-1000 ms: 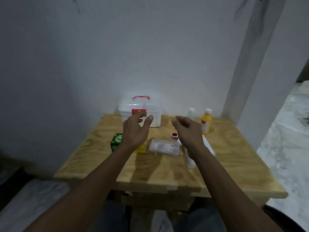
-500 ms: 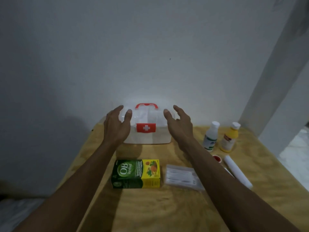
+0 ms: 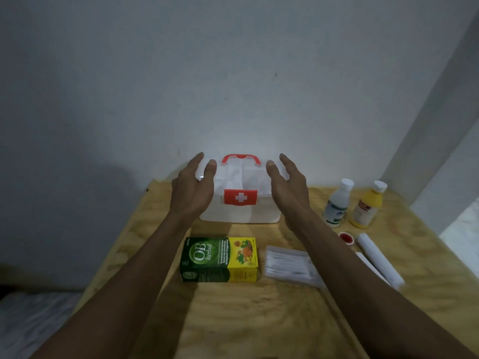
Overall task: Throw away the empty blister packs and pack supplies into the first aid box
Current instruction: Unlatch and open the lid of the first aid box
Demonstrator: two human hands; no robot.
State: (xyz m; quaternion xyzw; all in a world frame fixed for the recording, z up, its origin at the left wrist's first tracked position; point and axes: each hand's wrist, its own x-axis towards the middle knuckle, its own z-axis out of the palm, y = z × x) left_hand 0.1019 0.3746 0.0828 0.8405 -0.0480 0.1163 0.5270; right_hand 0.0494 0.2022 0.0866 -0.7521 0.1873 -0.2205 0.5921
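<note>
A white first aid box (image 3: 241,211) with a red handle and a red cross label stands closed at the back of the wooden table (image 3: 259,320), against the wall. My left hand (image 3: 193,189) is spread open at the box's left side, fingers by the lid. On the right side my right hand (image 3: 287,187) is also open. I cannot tell whether either hand touches the box. In front lie a green and yellow herbal medicine carton (image 3: 220,260) and a clear pack of cotton swabs (image 3: 290,265). No blister packs are visible.
At the right stand a white bottle (image 3: 337,203) and a yellow bottle (image 3: 368,206). A small red-capped pot (image 3: 346,238) and a white roll (image 3: 379,259) lie near the right edge. The wall is right behind the box; floor shows past both table sides.
The view has come closer to the table. Both hands have moved forward from above the carton and swabs to either side of the box lid.
</note>
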